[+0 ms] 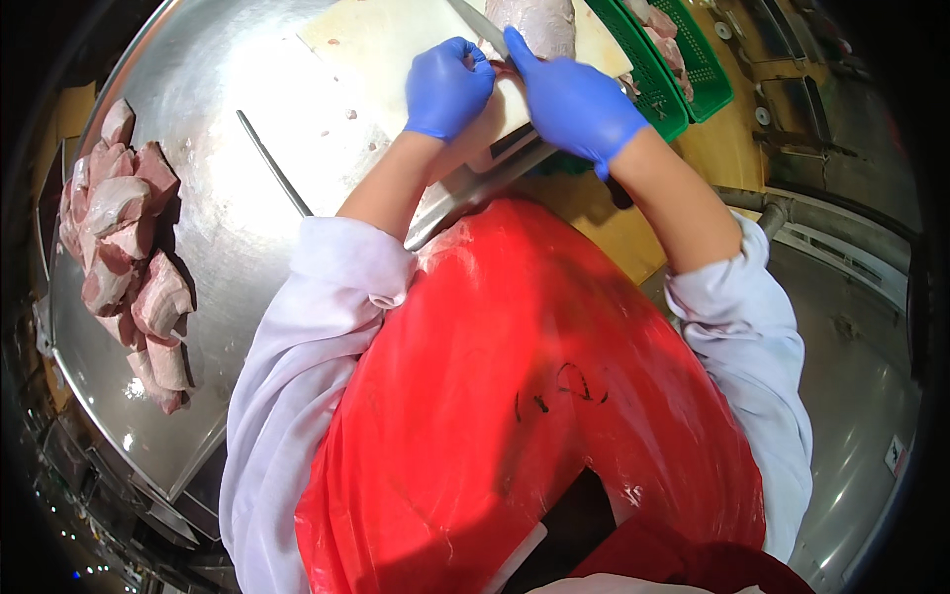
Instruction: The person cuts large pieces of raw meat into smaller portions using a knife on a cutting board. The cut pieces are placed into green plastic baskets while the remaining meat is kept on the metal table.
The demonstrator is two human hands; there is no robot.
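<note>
Just beyond right hand (572,99): meat (534,25).

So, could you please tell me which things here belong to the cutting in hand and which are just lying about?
In use: left hand, right hand, knife, meat piece, cutting board.
Lying about: pile of meat chunks, steel rod, green crates.

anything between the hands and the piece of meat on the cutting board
Nothing visible does. Both gloved hands are already at the meat on the white cutting board: the left hand is closed at its near end, and the right hand reaches over with a knife whose blade lies against the meat.
</note>
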